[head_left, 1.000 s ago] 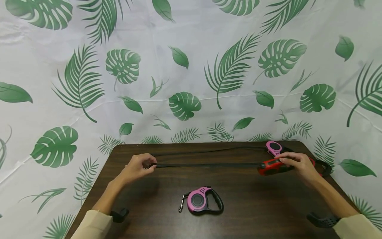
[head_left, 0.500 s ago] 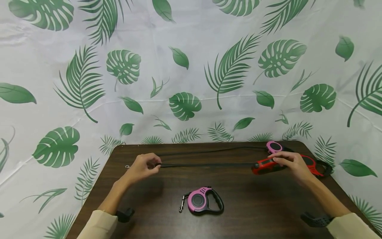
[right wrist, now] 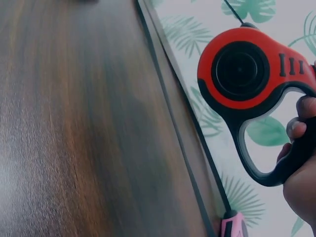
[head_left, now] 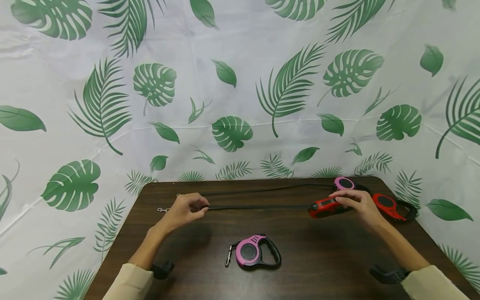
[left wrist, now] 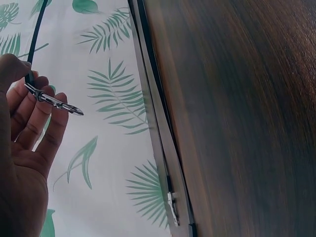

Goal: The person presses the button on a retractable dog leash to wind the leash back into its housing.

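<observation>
While the left hand (head_left: 186,209) pinches the black leash (head_left: 258,206) near its clip, the right hand (head_left: 354,202) grips and partly hides a red reel (head_left: 325,207) above the surface (head_left: 318,258).

dark wooden table (head_left: 318,266), leash reels (head_left: 252,251)

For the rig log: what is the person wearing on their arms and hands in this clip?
Both forearms end in pale beige sleeves, the left sleeve and the right sleeve. A black wrist-mounted device sits at each cuff: left, right. The left hand and right hand are bare, no gloves.
</observation>
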A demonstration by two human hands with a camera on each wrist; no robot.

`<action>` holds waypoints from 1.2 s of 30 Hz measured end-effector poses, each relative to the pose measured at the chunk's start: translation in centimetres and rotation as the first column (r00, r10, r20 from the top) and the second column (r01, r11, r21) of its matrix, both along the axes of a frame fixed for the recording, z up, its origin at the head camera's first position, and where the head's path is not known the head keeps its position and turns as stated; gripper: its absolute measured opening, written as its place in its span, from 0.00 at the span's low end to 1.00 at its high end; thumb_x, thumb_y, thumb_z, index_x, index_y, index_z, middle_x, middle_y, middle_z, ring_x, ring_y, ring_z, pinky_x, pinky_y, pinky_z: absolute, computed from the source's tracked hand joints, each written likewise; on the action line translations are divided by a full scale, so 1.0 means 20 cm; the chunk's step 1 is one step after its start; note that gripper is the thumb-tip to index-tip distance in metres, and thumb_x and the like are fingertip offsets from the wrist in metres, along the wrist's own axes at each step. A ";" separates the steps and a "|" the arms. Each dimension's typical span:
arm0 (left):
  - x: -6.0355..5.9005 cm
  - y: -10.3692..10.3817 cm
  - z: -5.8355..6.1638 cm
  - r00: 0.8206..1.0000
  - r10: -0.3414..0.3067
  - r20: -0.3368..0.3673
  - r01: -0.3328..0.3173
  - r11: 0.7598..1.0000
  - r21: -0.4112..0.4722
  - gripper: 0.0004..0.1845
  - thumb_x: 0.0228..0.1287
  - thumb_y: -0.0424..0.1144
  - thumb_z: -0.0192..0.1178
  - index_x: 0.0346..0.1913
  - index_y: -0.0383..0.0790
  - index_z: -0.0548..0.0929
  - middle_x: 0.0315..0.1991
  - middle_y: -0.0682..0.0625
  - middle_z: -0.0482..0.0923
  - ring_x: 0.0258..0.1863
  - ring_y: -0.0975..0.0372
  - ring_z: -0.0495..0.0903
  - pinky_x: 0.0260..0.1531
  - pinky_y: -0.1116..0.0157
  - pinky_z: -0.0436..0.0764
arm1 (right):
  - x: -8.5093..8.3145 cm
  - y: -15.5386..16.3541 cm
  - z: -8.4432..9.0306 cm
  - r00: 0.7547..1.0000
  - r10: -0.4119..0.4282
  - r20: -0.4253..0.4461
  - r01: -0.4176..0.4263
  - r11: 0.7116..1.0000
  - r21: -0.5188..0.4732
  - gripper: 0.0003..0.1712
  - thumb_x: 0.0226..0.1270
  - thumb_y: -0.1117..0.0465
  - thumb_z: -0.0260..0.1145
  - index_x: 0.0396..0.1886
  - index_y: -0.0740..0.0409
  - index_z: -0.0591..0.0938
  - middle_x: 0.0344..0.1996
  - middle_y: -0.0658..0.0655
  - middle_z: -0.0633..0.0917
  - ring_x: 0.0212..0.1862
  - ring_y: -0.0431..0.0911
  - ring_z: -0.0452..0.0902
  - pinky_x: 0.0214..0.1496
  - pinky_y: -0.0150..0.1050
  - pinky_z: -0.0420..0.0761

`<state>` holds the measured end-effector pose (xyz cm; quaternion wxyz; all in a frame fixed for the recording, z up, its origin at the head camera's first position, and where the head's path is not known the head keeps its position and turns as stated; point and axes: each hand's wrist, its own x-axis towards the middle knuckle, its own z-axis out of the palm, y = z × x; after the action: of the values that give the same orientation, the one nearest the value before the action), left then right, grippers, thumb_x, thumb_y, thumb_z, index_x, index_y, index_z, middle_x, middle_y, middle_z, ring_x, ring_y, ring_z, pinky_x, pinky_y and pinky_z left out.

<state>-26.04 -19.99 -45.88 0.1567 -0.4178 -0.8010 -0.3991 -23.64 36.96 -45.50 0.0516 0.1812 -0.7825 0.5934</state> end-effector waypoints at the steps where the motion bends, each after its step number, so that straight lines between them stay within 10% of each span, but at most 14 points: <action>1: 0.00 0.00 0.00 1.000 -0.001 0.001 0.001 1.000 -0.002 0.11 0.58 0.20 0.72 0.41 0.34 0.88 0.35 0.47 0.88 0.30 0.63 0.84 0.28 0.55 0.89 | 0.00 -0.01 0.00 1.000 0.003 -0.001 -0.003 1.000 -0.001 0.13 0.80 0.70 0.59 0.53 0.72 0.86 0.50 0.46 0.88 0.48 0.43 0.74 0.41 0.35 0.79; 36: -0.06 0.26 0.02 0.998 -0.060 -0.008 0.060 0.998 -0.014 0.08 0.58 0.24 0.74 0.40 0.34 0.90 0.32 0.48 0.88 0.28 0.68 0.81 0.28 0.66 0.86 | -0.04 -0.23 0.03 0.997 0.075 -0.005 -0.075 0.997 -0.016 0.12 0.79 0.68 0.61 0.52 0.70 0.87 0.47 0.46 0.90 0.45 0.45 0.78 0.42 0.37 0.77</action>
<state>-27.34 -14.75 -45.53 0.1452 -0.4444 -0.7901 -0.3964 -24.51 32.32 -44.97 0.0327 0.2115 -0.7702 0.6009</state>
